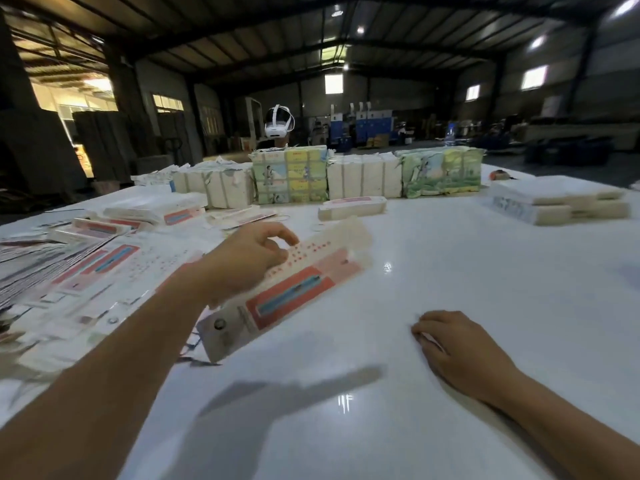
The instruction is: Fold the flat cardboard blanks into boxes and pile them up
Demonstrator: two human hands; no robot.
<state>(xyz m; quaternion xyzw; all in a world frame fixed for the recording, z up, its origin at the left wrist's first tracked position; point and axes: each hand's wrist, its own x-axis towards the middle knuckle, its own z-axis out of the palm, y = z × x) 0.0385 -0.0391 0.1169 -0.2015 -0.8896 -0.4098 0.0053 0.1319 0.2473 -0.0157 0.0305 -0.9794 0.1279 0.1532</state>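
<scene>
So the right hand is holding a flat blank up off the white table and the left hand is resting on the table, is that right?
No, the hands are swapped. In the head view the left hand holds the flat blank up off the white table, and the right hand rests on the table.

Hands over the table.
Left hand [242,261] raised, fingers curled in a pinch; right hand [457,348] palm down, fingers loosely bent.
</scene>
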